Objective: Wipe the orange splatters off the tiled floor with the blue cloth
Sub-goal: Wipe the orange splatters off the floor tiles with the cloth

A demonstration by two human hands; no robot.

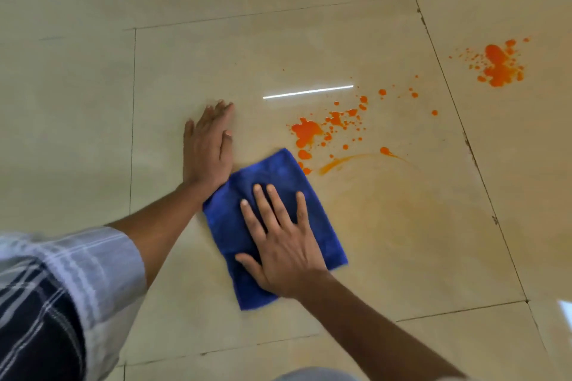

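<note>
Mid-wipe. Right hand [284, 244] pressed flat, fingers spread, on blue cloth [322, 226] at lower centre of tiled floor [216, 49]. Left hand [207, 148] braced flat, open, holding nothing. Orange splatters [306, 131] just beyond cloth's top corner; second cluster [498, 66] upper right. Next, probably: push up-right through both.

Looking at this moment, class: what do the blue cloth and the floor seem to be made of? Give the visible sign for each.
Blue cloth: looks like soft, matte microfibre or terry; its surface is fuzzy and it lies limp and folded.

Floor: probably polished ceramic or stone tile, beige and glossy; it mirrors a bright strip of light, and thin grout lines divide it.
</note>
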